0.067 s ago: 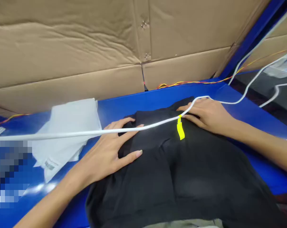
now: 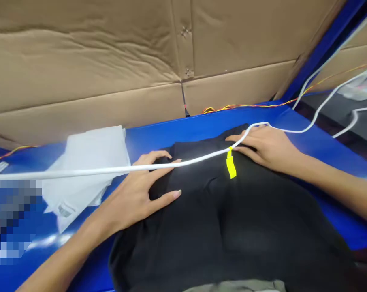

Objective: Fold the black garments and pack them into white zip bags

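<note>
A black cloth garment (image 2: pixel 189 227) is spread over the blue table, filling the lower middle of the view. On its left edge lies my left hand (image 2: pixel 137 190), fingers apart, thumb resting on the fabric. My right hand (image 2: pixel 265 146) rests at the garment's upper right edge with its fingers spread; some fingertips are hidden behind a white cable. That white cable (image 2: pixel 201 158) crosses the view in front of both hands. A yellow tag (image 2: pixel 231 167) hangs from the cable over the black cloth.
White bags or sheets (image 2: pixel 92 154) lie stacked on the blue table (image 2: pixel 159 132) at the left. Brown cardboard (image 2: pixel 95 61) stands along the back. Red and yellow wires (image 2: pixel 247 106) run along its foot. A clear plastic packet (image 2: pixel 359 87) is at the right.
My left hand has shifted very slightly to the left on the black cloth. My right hand has hardly moved.
</note>
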Demonstrator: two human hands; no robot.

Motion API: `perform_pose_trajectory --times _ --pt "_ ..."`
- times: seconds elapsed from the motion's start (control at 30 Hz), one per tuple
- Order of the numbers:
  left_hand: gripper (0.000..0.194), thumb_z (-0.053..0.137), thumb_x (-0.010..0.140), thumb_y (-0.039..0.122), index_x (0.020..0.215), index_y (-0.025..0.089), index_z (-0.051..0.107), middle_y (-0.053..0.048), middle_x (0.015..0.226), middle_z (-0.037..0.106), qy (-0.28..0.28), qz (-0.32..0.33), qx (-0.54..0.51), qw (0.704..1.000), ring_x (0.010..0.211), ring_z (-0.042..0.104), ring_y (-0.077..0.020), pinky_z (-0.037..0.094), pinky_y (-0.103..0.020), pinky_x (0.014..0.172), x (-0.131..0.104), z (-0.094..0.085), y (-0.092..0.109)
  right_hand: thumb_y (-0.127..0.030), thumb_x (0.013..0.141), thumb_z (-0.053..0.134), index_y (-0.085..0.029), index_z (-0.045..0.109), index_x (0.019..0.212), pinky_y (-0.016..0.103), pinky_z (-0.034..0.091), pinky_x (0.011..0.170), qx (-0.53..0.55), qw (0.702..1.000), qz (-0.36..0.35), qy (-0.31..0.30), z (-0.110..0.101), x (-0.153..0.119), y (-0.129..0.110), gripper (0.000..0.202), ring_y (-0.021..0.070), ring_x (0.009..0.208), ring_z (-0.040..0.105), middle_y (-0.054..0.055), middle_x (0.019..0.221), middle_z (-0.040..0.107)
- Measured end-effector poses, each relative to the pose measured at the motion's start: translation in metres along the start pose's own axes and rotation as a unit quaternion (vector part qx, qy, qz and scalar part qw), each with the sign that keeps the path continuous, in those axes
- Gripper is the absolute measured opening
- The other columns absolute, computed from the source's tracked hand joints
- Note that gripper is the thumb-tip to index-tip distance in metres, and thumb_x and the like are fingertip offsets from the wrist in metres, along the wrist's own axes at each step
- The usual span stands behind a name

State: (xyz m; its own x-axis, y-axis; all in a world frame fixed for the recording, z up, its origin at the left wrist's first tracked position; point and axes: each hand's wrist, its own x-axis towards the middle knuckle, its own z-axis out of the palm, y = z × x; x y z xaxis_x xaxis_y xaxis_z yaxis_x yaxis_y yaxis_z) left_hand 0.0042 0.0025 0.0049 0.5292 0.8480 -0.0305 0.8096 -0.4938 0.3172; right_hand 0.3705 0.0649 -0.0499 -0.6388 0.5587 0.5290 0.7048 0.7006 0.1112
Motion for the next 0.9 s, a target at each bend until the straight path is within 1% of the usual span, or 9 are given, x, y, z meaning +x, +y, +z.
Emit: perform_pose_trajectory --times 0.17,0.3,0.37,0.5,0.63,0.7,0.77,0.83,0.9 --pt "0.062 0.055 0.1 0.07 0.147 0.031 0.068 -0.008 0.147 0.059 0.062 -0.027 -0.025 0.997 0.135 0.059 -0.0346 0.047 -0.055 0.121 0.003 -0.001 0.002 -0.037 0.109 0.054 -0.017 0.071 0.135 0.045 0.058 0.088 0.022 0.999 0.023 0.025 -0.008 -0.003 -0.001 0.037 0.0337 0.105 0.076 0.016 0.119 0.079" --pt "0.055 0.05 0.106 0.06 0.142 0.024 0.071 -0.009 0.135 0.067 0.156 -0.044 -0.017 0.987 0.125 0.065 -0.0311 0.053 -0.046 0.113 0.003 0.001 0.0 -0.026 0.105 0.061 -0.016 0.07 0.131 0.045 0.054 0.106 0.078 0.996 -0.032 0.021 -0.021 -0.001 -0.016 0.029 0.0334 0.126 0.069 0.017 0.134 0.074" --pt "0.047 0.053 0.105 0.051 0.136 0.022 0.074 -0.009 0.128 0.068 0.181 -0.045 0.008 0.982 0.118 0.068 -0.0294 0.057 -0.042 0.107 0.003 0.001 -0.001 -0.024 0.104 0.063 -0.014 0.07 0.127 0.042 0.054 0.104 0.122 0.989 -0.076 0.027 -0.028 0.001 -0.027 0.026 0.0305 0.121 0.07 0.016 0.129 0.075" --pt "0.039 0.055 0.104 0.042 0.131 0.023 0.076 -0.009 0.121 0.067 0.217 -0.048 0.029 0.975 0.112 0.07 -0.0294 0.061 -0.042 0.1 0.004 0.002 -0.007 -0.026 0.103 0.066 -0.015 0.069 0.107 0.035 0.05 0.078 0.225 0.969 -0.097 0.018 -0.045 0.002 -0.044 0.012 0.0213 0.085 0.064 0.009 0.094 0.074" --pt "0.038 0.055 0.102 0.045 0.121 0.021 0.078 -0.014 0.13 0.061 0.216 -0.031 0.032 0.975 0.121 0.068 -0.0349 0.057 -0.053 0.11 0.008 0.007 -0.017 -0.055 0.109 0.05 -0.02 0.06 0.086 0.033 0.033 0.06 0.376 0.912 -0.131 -0.093 -0.056 -0.003 -0.053 0.043 0.0164 0.062 0.046 -0.001 0.069 0.053" --pt "0.038 0.055 0.102 0.043 0.123 0.019 0.076 -0.016 0.14 0.057 0.214 -0.013 0.046 0.976 0.131 0.063 -0.037 0.054 -0.054 0.115 0.01 0.009 -0.019 -0.069 0.106 0.044 -0.022 0.055 0.08 0.034 0.029 0.059 0.423 0.888 -0.133 -0.125 -0.055 -0.007 -0.059 0.055 0.0156 0.06 0.042 -0.003 0.066 0.048" --pt "0.036 0.056 0.104 0.038 0.131 0.019 0.072 -0.017 0.142 0.057 0.228 0.013 0.068 0.971 0.136 0.06 -0.0365 0.051 -0.053 0.116 0.01 0.009 -0.017 -0.073 0.1 0.052 -0.023 0.047 0.074 0.033 0.029 0.059 0.455 0.868 -0.13 -0.152 -0.052 -0.011 -0.067 0.056 0.0143 0.058 0.038 -0.004 0.065 0.044" --pt "0.029 0.058 0.104 0.03 0.13 0.022 0.069 -0.014 0.134 0.062 0.258 0.051 0.076 0.962 0.131 0.061 -0.0326 0.05 -0.049 0.114 0.006 0.005 -0.011 -0.063 0.088 0.07 -0.024 0.041 0.072 0.032 0.033 0.062 0.457 0.859 -0.125 -0.192 -0.049 -0.014 -0.073 0.051 0.0136 0.059 0.039 -0.005 0.067 0.046" --pt "0.019 0.06 0.104 0.027 0.121 0.025 0.068 -0.008 0.118 0.067 0.256 0.126 0.03 0.958 0.114 0.066 -0.0256 0.052 -0.041 0.106 0.001 -0.001 -0.003 -0.038 0.076 0.079 -0.024 0.04 0.072 0.031 0.04 0.07 0.437 0.863 -0.117 -0.226 -0.05 -0.015 -0.076 0.041 0.0139 0.063 0.044 -0.005 0.071 0.049"
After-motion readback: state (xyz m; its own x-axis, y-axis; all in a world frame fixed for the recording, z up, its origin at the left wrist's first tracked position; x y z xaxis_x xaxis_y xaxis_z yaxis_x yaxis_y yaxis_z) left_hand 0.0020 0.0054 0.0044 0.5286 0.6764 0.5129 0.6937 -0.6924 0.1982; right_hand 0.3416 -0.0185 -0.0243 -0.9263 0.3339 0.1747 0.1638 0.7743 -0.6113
